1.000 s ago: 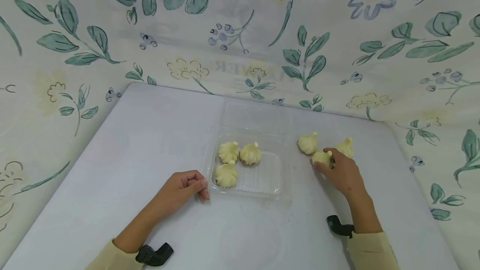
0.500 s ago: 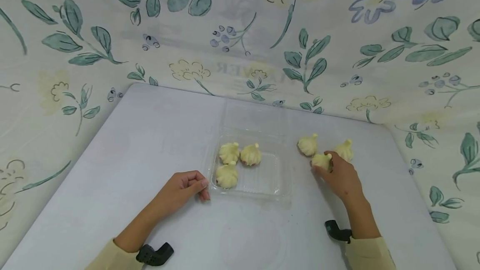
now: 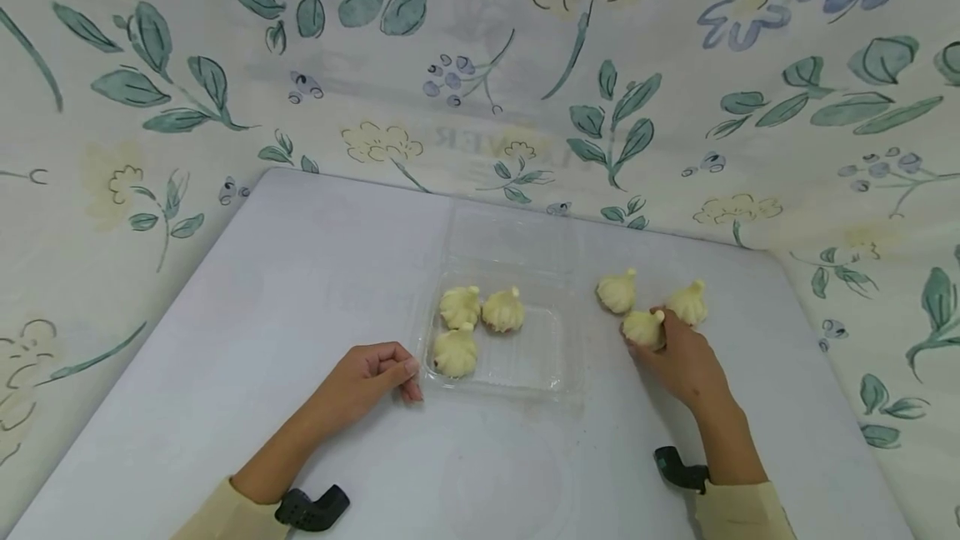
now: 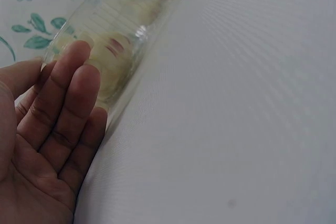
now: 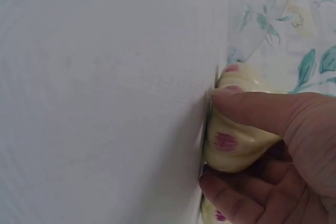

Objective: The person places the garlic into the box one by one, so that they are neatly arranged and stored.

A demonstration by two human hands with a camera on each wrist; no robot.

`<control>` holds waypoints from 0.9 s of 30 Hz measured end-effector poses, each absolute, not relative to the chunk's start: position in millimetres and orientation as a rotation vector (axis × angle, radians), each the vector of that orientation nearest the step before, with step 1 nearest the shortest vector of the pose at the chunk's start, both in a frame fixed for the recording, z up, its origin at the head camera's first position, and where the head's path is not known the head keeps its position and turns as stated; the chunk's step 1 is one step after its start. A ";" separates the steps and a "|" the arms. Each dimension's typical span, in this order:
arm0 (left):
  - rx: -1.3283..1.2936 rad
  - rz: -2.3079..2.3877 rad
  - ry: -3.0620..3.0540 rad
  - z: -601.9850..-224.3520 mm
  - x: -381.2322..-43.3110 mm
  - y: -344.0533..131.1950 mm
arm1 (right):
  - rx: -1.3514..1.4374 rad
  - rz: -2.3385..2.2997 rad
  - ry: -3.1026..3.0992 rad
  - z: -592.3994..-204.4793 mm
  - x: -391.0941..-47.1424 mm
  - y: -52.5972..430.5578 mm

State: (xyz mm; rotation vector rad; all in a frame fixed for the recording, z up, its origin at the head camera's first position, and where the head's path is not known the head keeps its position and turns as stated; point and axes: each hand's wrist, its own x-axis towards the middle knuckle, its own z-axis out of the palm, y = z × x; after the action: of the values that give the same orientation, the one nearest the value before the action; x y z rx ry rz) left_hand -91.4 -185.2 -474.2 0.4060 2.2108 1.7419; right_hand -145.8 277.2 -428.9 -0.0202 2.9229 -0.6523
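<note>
My right hand point(image 3: 688, 363) holds a cream garlic bulb point(image 3: 642, 328) between thumb and fingers, low at the white table. In the right wrist view, purplish-pink streaks mark this garlic bulb point(image 5: 236, 142) beneath my thumb. Two more bulbs lie close by: one garlic bulb point(image 3: 617, 292) behind to the left, another garlic bulb point(image 3: 687, 302) behind to the right. My left hand point(image 3: 371, 380) is at the near-left corner of a clear plastic container point(image 3: 525, 365), thumb and index finger meeting at its rim. Inside are three garlic bulbs point(image 3: 456, 351), grouped on the left.
The container's hinged lid point(image 3: 510, 236) lies folded back towards the rear of the white table point(image 3: 300, 273). Floral-patterned cloth point(image 3: 480, 107) rises along the table's back and sides. A black wrist camera point(image 3: 311, 509) sits on each forearm.
My right hand stays around the same garlic bulb, its fingers shifting slightly and the bulb tipping a little. My left hand and the container keep their places; the view shifts slightly.
</note>
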 end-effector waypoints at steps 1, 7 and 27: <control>0.406 1.744 2.208 -474.3 -91.4 -184.9 | -0.022 -0.657 2.924 -429.2 -144.7 277.5; 0.403 1.740 2.212 -474.8 -91.6 -184.0 | -0.012 -0.671 2.911 -429.6 -139.2 278.4; 0.411 1.749 2.213 -473.6 -91.3 -183.6 | -0.130 -0.734 3.060 -415.1 -124.2 268.7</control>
State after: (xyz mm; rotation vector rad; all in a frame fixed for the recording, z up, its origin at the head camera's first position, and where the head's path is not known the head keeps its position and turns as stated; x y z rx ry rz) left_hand -91.3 -183.6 -473.6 0.4111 2.2135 1.7490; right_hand -124.2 268.7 -415.1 -0.1297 3.0596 -0.7336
